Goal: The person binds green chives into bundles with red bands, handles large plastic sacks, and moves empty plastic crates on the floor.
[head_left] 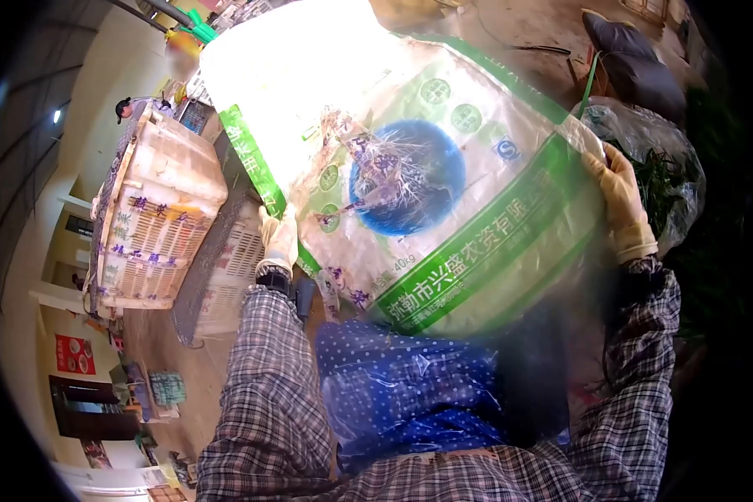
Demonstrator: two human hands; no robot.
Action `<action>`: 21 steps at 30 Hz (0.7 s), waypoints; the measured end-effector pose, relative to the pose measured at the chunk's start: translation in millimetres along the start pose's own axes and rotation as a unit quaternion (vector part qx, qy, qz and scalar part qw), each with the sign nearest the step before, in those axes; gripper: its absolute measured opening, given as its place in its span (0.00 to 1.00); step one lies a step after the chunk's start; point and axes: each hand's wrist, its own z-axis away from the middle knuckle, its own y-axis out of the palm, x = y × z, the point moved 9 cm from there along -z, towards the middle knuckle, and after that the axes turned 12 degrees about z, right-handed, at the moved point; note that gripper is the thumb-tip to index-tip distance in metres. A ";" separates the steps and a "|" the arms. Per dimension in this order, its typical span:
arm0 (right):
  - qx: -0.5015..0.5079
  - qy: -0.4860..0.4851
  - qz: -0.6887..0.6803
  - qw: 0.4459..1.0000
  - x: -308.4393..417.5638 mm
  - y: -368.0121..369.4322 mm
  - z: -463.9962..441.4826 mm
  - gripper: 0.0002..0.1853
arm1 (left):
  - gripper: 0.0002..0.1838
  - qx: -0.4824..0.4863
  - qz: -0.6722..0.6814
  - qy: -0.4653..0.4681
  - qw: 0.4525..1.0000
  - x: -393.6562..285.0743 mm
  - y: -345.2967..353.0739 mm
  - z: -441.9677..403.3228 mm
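Observation:
A large white and green printed sack (510, 192) with a round blue patch is spread in front of me, its upper left part washed out by glare. My left hand (279, 237), in a pale glove, is closed on the sack's left edge. On the right side, my gloved right hand (621, 197) grips the sack's edge, fingers wrapped over it. The sack's lower edge hangs just above a blue polka-dot apron (410, 389).
White plastic crates (163, 213) with purple writing stand at the left. A clear plastic bag of green leaves (665, 180) lies beyond my right hand, with a dark bag (636, 67) behind it. A red poster (75, 355) hangs on the left wall.

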 end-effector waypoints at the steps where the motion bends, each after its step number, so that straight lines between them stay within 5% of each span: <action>1: 0.006 -0.007 0.030 1.000 5.4 -0.1 -3.5 0.20 | 0.40 -0.009 0.062 -0.024 0.998 19.6 -3.0 -0.9; 4: -0.052 -0.047 0.187 0.980 -13.1 -20.9 -26.8 0.25 | 0.35 0.110 0.216 -0.202 0.949 57.3 7.3 8.2; 10: -0.144 -0.039 0.492 0.858 -24.6 -18.5 -39.6 0.24 | 0.20 0.119 0.119 -0.048 0.985 69.1 -20.3 -3.5; 14: -0.195 -0.050 0.541 0.817 -20.5 -23.0 -40.5 0.24 | 0.20 0.153 0.152 -0.040 0.976 78.9 -14.8 -2.9; 16: -0.171 -0.165 0.321 0.917 -48.5 -53.7 -74.1 0.23 | 0.20 0.147 0.168 -0.050 0.973 79.1 -16.8 -7.6; 18: -0.180 -0.078 0.503 0.842 3.7 -30.7 -31.5 0.23 | 0.24 0.111 0.136 -0.103 0.979 21.0 -19.8 37.4; 19: -0.249 -0.101 0.565 0.780 10.5 -25.1 -30.7 0.21 | 0.24 0.127 0.125 -0.080 0.981 20.1 -18.5 38.9; 21: -0.222 -0.060 0.636 0.737 14.1 -14.7 -29.9 0.19 | 0.25 0.158 0.104 -0.033 0.981 18.0 -16.9 44.0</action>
